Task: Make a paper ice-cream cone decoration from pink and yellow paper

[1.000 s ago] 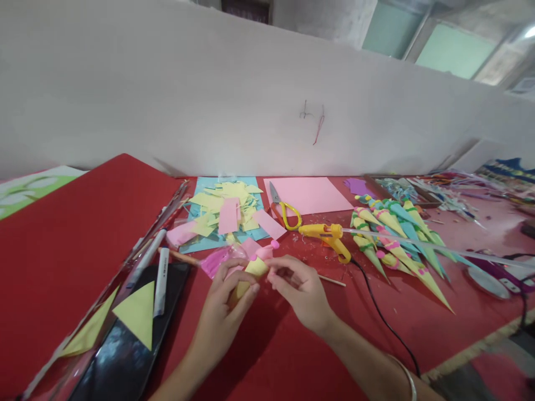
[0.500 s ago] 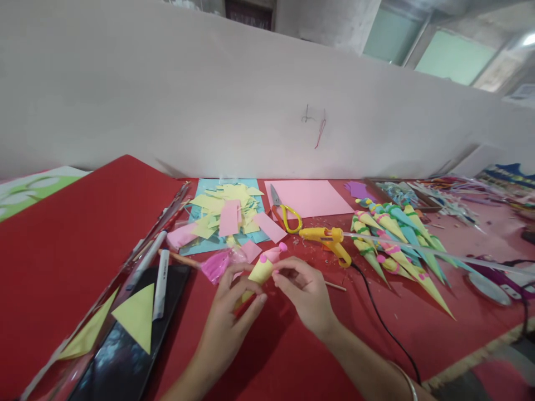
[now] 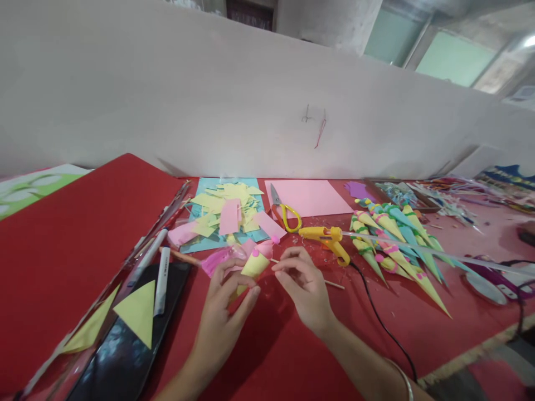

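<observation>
Yellow cone (image 3: 254, 267) shifted left; likely light, crushable; left fingers (image 3: 246, 305) grasp its body, best gently; right fingers (image 3: 287, 283), can't tell

Shifted yellow cone (image 3: 256, 265) slightly left with left hand (image 3: 223, 309) versus half a second ago. Opened gap between cone and right hand (image 3: 307, 292). Exposed thin stick (image 3: 273, 260).

Yel. cone (image 3: 254, 267) in L hand (image 3: 225, 303), R hand (image 3: 305, 289) nr.
</observation>
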The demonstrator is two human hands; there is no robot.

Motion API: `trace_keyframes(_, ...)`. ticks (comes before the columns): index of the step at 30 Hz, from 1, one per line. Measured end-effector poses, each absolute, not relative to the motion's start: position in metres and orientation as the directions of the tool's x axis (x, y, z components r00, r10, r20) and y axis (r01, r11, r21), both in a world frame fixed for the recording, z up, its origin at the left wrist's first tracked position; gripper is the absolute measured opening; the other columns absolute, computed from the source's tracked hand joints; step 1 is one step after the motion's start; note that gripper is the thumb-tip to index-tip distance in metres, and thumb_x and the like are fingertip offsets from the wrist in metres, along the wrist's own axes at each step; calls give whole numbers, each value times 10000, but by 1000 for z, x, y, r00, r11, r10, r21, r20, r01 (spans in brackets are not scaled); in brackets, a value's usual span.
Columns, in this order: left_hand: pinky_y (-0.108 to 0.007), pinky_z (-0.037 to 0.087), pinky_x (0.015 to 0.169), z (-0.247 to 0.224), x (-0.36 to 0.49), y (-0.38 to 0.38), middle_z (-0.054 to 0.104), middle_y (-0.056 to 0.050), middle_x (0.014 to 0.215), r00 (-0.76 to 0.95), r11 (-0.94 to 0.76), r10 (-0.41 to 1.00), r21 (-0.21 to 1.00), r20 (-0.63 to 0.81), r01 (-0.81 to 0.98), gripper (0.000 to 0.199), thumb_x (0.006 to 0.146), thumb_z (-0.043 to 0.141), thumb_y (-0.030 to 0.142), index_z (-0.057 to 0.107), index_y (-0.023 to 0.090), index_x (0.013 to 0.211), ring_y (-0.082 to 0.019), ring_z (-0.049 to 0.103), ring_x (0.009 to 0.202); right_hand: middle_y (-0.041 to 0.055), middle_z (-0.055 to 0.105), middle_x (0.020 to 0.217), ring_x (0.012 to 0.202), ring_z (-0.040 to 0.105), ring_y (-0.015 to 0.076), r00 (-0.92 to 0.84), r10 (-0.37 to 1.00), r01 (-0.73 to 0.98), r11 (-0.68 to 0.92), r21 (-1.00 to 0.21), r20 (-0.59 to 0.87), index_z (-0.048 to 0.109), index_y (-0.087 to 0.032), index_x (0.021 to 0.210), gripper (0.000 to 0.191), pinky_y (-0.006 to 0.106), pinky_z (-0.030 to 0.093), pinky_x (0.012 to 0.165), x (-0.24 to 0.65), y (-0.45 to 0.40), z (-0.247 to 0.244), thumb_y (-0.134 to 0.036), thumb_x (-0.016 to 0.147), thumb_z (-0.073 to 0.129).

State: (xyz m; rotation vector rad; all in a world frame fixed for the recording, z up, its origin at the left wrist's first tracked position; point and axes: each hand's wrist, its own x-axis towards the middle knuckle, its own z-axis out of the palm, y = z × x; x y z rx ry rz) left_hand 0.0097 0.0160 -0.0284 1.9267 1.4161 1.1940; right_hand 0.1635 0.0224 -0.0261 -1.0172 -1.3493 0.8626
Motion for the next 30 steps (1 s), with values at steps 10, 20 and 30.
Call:
trace_keyframes(10,-316,413,839,-28,9,15,473,-35,957,174,-439,895,743,411,505,112,793,487,215,554,214,703,-191,478,963,42,550,969,985,519,194,-77,888,184,459,-869,453,656,-241,787,121,318,439,799,163,18,-22,-154,758,577)
trace_keyframes(20,-347,355,905,-26,9,19,544,-42,1020,280,-273,945,877,167,396,121,759,530,258,607,209,679,-218,453,1043,24,523,873,854,541,159,-132,863,226,506,-832,488,639,-230,799,123,298,447,764,165,21,-23,-140,766,562)
trace_keyframes(30,-236,364,577,-25,14,12,556,5,619,464,-137,883,909,-68,395,167,723,557,305,605,171,635,-141,480,608,38,519,929,923,521,171,-78,903,105,428,-898,422,654,-237,775,122,301,449,769,168,22,-24,-151,756,568)
